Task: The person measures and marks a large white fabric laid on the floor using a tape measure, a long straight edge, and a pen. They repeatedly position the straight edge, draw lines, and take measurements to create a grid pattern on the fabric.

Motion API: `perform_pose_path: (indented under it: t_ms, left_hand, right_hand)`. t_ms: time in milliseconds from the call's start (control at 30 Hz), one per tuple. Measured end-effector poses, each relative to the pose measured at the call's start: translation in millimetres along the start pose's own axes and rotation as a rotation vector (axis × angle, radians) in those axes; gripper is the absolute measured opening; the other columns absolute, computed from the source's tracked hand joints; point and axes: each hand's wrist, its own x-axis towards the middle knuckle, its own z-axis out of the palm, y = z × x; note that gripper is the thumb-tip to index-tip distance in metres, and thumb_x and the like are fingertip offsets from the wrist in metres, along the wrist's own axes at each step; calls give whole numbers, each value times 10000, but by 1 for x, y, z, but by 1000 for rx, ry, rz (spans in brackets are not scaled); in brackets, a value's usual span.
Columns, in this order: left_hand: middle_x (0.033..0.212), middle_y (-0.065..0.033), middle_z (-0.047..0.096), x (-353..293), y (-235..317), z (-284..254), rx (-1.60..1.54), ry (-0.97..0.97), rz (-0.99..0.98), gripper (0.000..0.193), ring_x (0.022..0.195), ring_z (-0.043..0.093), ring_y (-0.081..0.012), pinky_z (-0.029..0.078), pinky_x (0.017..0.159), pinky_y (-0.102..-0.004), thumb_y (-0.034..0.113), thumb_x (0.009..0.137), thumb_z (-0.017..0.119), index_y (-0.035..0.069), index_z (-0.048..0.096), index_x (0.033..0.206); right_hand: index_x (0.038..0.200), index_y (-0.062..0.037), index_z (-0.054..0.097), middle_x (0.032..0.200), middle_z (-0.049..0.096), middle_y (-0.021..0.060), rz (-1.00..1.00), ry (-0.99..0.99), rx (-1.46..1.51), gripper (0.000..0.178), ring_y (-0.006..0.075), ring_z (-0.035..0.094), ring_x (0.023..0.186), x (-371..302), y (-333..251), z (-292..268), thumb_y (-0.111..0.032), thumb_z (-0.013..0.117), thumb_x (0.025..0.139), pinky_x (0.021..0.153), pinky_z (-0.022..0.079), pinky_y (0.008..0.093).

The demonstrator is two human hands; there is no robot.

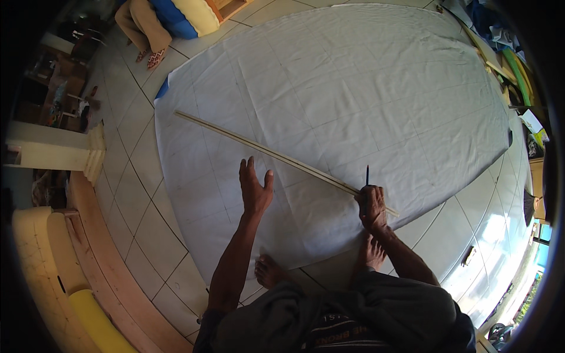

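A large whitish sheet of cloth (pixel 341 112) lies spread over the floor, with faint straight lines on it. Across it, slanting from far left to near right, runs a long, thin, pale straightedge (pixel 253 144). My right hand (pixel 372 209) is closed around the straightedge near its right end. A dark pencil (pixel 368 175) sticks up from the same hand, its lower part hidden by my fingers. My left hand (pixel 255 191) hovers above the cloth, just on the near side of the straightedge, with fingers spread and holding nothing.
My bare feet (pixel 269 272) rest at the cloth's near edge. Pale floor tiles (pixel 141 223) surround the cloth. Wooden furniture with yellow padding (pixel 35 235) stands at left. Another person's legs (pixel 141 26) are at the far left; assorted items pile up along the right.
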Motion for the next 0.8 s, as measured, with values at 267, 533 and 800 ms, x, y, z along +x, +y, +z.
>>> perform_pose_path:
  t_ms: [267,533,800]
  left_hand:
    - [1661,-313,277,17,0,39,208,-45,-15,874,1533,249,-536,245,1215,-663,461,1003,665,-12,272,1624]
    - [1688,-258,277,-20,23,50,363,-129,75,786,1564,219,-499,218,1199,-704,484,1023,617,32,355,1610]
    - [1684,-257,283,-36,36,59,355,-115,209,743,1556,244,-500,258,1171,-724,396,1005,660,48,381,1598]
  right_hand:
    - [1120,-38,559,1055,577,181,4,-67,-138,322,418,535,1008,-34,9,-2,21,689,831,878,431,535]
    - [1147,-57,577,1105,579,187,154,-112,-184,343,411,534,1053,-64,38,-36,-46,689,823,901,417,533]
    - [1088,-53,601,1061,610,176,4,-117,-230,245,403,564,1020,-57,50,-74,-28,690,861,890,449,520]
